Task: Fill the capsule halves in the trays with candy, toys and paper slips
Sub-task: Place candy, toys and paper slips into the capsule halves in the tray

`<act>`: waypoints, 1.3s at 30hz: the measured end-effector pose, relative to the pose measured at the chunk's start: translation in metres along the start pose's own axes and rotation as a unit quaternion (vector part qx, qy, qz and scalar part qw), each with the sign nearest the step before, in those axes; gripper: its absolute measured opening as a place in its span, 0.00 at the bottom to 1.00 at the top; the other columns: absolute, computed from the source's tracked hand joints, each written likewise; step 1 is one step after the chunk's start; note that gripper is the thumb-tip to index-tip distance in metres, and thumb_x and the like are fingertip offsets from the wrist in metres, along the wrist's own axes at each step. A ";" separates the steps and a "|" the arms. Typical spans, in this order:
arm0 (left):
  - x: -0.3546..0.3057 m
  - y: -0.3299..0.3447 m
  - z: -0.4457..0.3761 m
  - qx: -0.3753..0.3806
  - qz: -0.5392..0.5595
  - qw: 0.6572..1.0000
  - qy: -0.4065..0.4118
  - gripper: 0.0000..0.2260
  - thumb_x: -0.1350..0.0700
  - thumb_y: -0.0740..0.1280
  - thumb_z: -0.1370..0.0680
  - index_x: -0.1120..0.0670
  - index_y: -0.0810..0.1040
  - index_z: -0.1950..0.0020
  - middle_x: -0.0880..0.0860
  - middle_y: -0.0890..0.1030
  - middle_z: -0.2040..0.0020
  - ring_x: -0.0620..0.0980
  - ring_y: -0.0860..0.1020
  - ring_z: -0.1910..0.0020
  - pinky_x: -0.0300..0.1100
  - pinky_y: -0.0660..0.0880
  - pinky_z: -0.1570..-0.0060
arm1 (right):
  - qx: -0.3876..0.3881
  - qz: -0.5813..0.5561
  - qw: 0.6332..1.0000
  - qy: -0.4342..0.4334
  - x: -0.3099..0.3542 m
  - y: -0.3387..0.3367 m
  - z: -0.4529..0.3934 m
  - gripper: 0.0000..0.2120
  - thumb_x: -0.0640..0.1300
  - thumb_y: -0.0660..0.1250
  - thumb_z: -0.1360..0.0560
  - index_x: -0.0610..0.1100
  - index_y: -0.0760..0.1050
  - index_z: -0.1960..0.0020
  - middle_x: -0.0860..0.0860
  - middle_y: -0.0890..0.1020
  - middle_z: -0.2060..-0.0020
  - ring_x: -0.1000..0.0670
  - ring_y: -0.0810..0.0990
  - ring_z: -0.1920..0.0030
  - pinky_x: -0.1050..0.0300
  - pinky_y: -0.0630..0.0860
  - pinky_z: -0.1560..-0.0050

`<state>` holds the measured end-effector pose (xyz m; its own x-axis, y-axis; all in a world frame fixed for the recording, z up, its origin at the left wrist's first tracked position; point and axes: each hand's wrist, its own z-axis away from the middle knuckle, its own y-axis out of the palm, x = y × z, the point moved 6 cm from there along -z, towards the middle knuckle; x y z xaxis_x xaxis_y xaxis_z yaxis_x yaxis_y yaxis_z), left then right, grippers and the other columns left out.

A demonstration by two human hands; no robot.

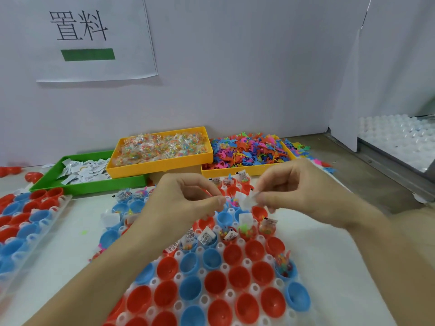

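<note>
Both hands meet above the far half of the middle tray (303, 309), a white moulded sheet whose cups hold red and blue capsule halves (237, 277). The left hand (186, 198) has its fingers curled, thumb and forefinger pinched together at the tip; what they pinch is too small to tell. The right hand (294, 187) pinches a white paper slip (246, 200) between thumb and forefinger, the slip hanging just above the tray's far rows.

The near rows of cups hold bare halves; the far rows already carry slips, candy packets and small toys, and one blue half at the right edge (284, 267) holds candy and a toy. A second tray (35, 234) of red and blue halves lies at the left, running off the left edge of view, with a strip of bare white counter (70, 260) between the two trays.

Along the far side, from left to right: a green bin (94, 187) of paper slips, a yellow bin (160, 168) of candy packets partly overlapping it, and a second yellow bin (249, 170) heaped with coloured toys, some spilled over its right edge onto the counter. A white wall with a printed sign (94, 36) closes the far side. At the right, bare counter lies between the middle tray and a metal rail (386, 165).
</note>
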<state>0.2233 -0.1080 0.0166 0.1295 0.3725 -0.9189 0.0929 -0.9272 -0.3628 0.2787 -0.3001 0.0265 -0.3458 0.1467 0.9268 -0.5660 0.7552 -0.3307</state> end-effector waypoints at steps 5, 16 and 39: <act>-0.006 -0.011 -0.002 -0.009 0.016 1.000 0.008 0.02 0.57 0.76 0.29 0.51 0.84 0.60 0.54 0.85 0.65 0.49 0.81 0.68 0.37 0.77 0.65 | 0.165 0.047 0.981 0.090 -0.005 -0.010 0.022 0.05 0.39 0.77 0.31 0.47 0.84 0.59 0.45 0.85 0.65 0.52 0.81 0.67 0.62 0.77 0.62; -0.014 -0.010 -0.001 0.005 0.004 0.999 0.031 0.06 0.60 0.73 0.26 0.51 0.84 0.60 0.54 0.85 0.65 0.49 0.81 0.68 0.35 0.76 0.65 | 0.245 0.201 0.929 0.191 -0.011 0.004 0.033 0.04 0.42 0.75 0.29 0.51 0.84 0.58 0.49 0.86 0.62 0.56 0.82 0.65 0.58 0.77 0.58; -0.017 -0.001 0.002 0.013 0.013 0.999 0.044 0.13 0.42 0.66 0.28 0.49 0.81 0.52 0.52 0.85 0.60 0.51 0.82 0.66 0.40 0.77 0.66 | 0.231 0.265 0.909 0.225 0.001 0.016 0.036 0.01 0.54 0.76 0.29 0.59 0.86 0.58 0.59 0.86 0.60 0.59 0.83 0.66 0.69 0.74 0.65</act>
<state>0.2187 -0.1136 0.0325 0.2176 0.3488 -0.9116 0.0632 -0.9371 -0.3434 0.2423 -0.3108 0.0160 -0.3787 0.7362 0.5608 -0.6994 0.1691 -0.6944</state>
